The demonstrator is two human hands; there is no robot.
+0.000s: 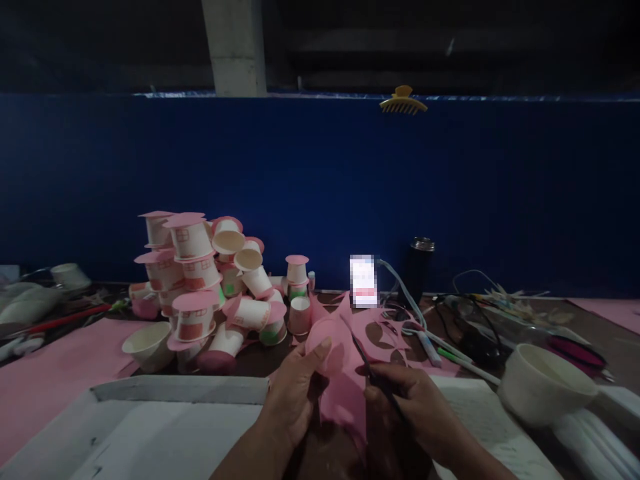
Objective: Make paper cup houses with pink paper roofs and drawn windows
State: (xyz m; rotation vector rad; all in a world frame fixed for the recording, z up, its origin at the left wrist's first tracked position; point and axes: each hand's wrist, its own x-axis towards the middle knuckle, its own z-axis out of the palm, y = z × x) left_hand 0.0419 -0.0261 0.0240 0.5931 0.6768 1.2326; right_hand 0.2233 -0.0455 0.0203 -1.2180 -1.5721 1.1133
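My left hand [296, 387] grips a sheet of pink paper [345, 400], thumb on top, at a rounded part that looks like a disc. My right hand [413, 400] is closed around a slim dark tool [363, 355], its narrow end touching or just over the paper's right side. I cannot make out whether it is scissors or a blade. Behind the hands lie pink paper scraps [385, 337] with round holes. To the left, paper cups [193, 240] with pink disc tops and printed windows are stacked or tipped over. A plain cup [300, 313] stands nearby.
A white shallow box [180, 389] sits front left, beside pink sheets [60, 363]. A lit phone [364, 280] and black bottle [420, 270] stand at the back. At right are a cream bowl [543, 387], cables [405, 290] and a written sheet [480, 407]. A blue partition [300, 173] rises behind.
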